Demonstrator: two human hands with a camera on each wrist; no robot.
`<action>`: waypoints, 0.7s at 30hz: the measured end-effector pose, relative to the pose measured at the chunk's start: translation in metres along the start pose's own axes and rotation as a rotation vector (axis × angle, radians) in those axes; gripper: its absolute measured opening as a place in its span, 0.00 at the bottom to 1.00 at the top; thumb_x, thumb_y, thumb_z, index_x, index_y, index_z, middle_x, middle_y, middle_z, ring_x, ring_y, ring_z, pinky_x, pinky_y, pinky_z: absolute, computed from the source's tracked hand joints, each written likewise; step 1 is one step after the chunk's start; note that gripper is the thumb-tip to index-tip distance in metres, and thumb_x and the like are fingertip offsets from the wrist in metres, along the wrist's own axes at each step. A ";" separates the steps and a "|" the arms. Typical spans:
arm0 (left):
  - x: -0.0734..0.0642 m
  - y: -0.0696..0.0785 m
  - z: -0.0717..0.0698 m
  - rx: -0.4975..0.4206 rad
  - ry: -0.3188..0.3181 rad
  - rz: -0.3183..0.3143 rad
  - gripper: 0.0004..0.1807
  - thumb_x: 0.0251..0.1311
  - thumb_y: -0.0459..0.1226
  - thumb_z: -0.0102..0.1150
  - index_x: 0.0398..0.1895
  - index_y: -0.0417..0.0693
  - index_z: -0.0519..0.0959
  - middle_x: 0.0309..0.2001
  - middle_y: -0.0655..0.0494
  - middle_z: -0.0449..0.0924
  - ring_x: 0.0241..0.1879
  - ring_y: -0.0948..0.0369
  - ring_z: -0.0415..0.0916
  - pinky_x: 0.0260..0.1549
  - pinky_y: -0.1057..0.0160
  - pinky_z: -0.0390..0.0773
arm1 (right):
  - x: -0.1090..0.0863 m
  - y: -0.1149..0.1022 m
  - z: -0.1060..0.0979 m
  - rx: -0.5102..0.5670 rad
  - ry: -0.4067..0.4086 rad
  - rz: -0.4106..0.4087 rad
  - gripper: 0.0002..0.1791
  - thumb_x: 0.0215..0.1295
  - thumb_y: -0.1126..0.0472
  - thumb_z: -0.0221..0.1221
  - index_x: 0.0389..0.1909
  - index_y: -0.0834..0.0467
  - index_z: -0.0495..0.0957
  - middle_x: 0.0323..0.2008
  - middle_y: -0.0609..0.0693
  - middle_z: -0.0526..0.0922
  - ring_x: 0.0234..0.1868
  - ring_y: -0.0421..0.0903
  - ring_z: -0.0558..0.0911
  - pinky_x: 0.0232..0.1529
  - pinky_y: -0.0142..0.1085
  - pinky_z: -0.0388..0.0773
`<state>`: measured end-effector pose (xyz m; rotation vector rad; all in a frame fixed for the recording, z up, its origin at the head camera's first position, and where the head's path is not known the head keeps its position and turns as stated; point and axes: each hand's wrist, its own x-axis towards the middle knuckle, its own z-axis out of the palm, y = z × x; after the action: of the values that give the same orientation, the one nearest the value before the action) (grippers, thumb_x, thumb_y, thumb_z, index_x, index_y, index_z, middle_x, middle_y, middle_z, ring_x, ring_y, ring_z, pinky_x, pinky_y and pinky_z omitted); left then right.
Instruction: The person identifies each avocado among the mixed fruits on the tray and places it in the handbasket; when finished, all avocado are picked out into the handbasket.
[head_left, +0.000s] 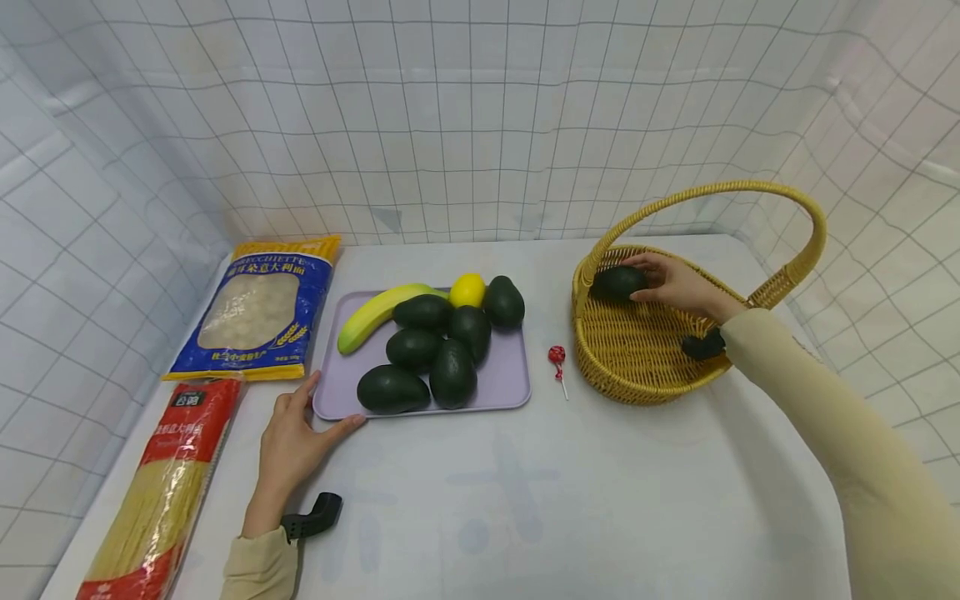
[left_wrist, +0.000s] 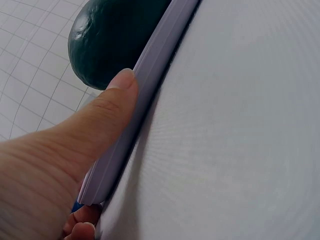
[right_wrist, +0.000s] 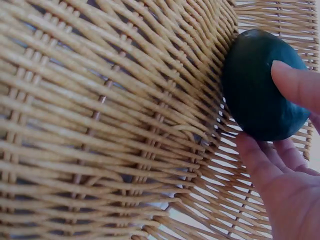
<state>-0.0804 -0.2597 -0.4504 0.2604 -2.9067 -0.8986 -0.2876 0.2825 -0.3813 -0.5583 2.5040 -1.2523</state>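
Inside the wicker basket (head_left: 630, 358), my right hand (head_left: 678, 283) holds a dark green avocado (right_wrist: 262, 82), thumb on one side and fingers on the other. The avocado is at the basket's back left, against the woven bottom in the right wrist view. My left hand (head_left: 292, 442) grips the front left corner of a lilac tray (head_left: 495, 392). Its thumb (left_wrist: 112, 100) lies on the front rim, fingers along the left side. Several avocados (head_left: 393, 389), a yellow-green banana (head_left: 367, 323) and a yellow lemon (head_left: 468, 291) lie on the tray.
Between tray and basket lies a red-wrapped lollipop (head_left: 557, 357). Left of the tray are a blue orecchiette pasta bag (head_left: 251, 308) and a red pack of long pasta (head_left: 168, 483). The basket's tall handle (head_left: 720, 188) arches near my right forearm. A gridded white curtain (head_left: 480, 125) hangs behind.
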 end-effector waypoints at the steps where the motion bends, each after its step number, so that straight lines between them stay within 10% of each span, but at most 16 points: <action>1: 0.000 0.000 0.000 0.001 0.001 0.001 0.56 0.45 0.61 0.67 0.72 0.41 0.57 0.39 0.43 0.61 0.34 0.51 0.60 0.27 0.57 0.58 | 0.000 -0.001 0.000 -0.017 0.010 -0.015 0.30 0.60 0.73 0.61 0.63 0.64 0.65 0.63 0.62 0.64 0.63 0.62 0.64 0.57 0.55 0.62; 21: 0.000 -0.001 -0.001 -0.003 0.010 0.026 0.55 0.46 0.61 0.67 0.71 0.40 0.57 0.40 0.42 0.62 0.34 0.51 0.61 0.27 0.57 0.59 | 0.003 -0.011 0.002 -0.262 0.086 0.028 0.28 0.58 0.63 0.66 0.61 0.59 0.72 0.63 0.60 0.66 0.62 0.60 0.67 0.59 0.55 0.60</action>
<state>-0.0799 -0.2605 -0.4504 0.2264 -2.8923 -0.8945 -0.2867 0.2740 -0.3744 -0.5353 2.7589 -0.9627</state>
